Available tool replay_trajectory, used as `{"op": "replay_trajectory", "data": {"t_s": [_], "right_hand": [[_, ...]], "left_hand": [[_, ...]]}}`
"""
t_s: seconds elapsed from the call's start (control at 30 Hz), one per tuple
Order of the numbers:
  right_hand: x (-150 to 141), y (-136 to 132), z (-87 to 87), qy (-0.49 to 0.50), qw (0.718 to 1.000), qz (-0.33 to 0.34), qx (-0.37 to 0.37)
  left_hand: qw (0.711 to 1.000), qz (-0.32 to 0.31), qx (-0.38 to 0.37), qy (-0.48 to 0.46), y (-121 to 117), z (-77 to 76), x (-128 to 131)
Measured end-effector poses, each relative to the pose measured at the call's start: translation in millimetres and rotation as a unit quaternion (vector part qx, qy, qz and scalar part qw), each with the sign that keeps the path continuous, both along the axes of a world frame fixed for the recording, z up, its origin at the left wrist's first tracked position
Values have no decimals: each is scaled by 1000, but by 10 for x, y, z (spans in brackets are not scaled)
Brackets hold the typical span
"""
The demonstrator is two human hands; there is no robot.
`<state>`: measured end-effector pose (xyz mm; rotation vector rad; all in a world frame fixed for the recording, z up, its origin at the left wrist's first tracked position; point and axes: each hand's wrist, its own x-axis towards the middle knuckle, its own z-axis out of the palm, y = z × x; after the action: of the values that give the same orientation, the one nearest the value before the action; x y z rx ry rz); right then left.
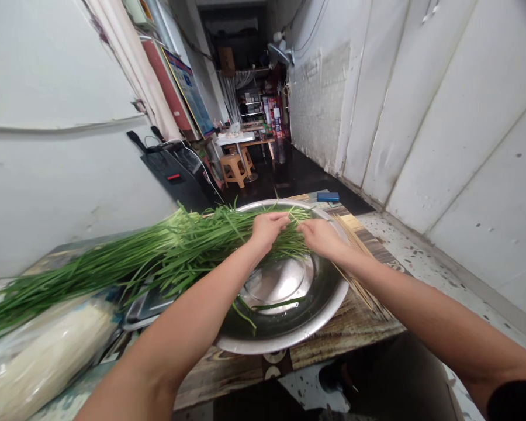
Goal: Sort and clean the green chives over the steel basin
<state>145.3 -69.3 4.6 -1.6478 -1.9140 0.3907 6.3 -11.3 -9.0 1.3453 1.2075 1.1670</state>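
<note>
Both your hands are over the far side of the stainless steel basin (298, 338), just beside each other. Your left hand (267, 228) has its thumb and fingertips pressed together, pinching thin green stalks of the chives (221, 225). Your right hand (319, 235) has its fingers curled in, with thumb and forefinger closed on the same few stalks; which exact stalks each of your hands holds is too small to tell. The chives lie in a long, loose heap from the left of the table (333, 333) over the basin's left rim and across its far part, under your left hand and forearm. A few loose blades rest on the bare near part of the basin's bottom, which looks wet and shiny.

To the right of the basin, partly under your right forearm, you have a bundle of thin wooden skewers (354, 234) on the table. A small blue box (328, 197) sits beyond the basin, near the table's far edge. On your left, a clear plastic bag (48, 351) with something pale inside lies in front of the chives, and between it and the basin is a metal-rimmed tray (144, 307), partly covered by them
</note>
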Motion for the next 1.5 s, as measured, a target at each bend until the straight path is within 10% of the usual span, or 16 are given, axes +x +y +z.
{"op": "replay_trajectory", "data": {"t_s": [0.47, 0.6, 0.77, 1.1, 1.5], "right_hand": [[8, -33, 57, 73, 996, -29, -40], [32, -15, 50, 138, 987, -49, -59], [57, -33, 55, 212, 971, -74, -85], [93, -71, 81, 159, 980, -79, -95], [89, -85, 119, 130, 988, -47, -64]], "left_hand": [[991, -83, 50, 95, -127, 22, 98], [961, -121, 156, 194, -84, 79, 33], [904, 22, 281, 322, 41, 159, -134], [794, -30, 288, 535, -32, -112, 118], [954, 68, 177, 233, 100, 14, 138]]}}
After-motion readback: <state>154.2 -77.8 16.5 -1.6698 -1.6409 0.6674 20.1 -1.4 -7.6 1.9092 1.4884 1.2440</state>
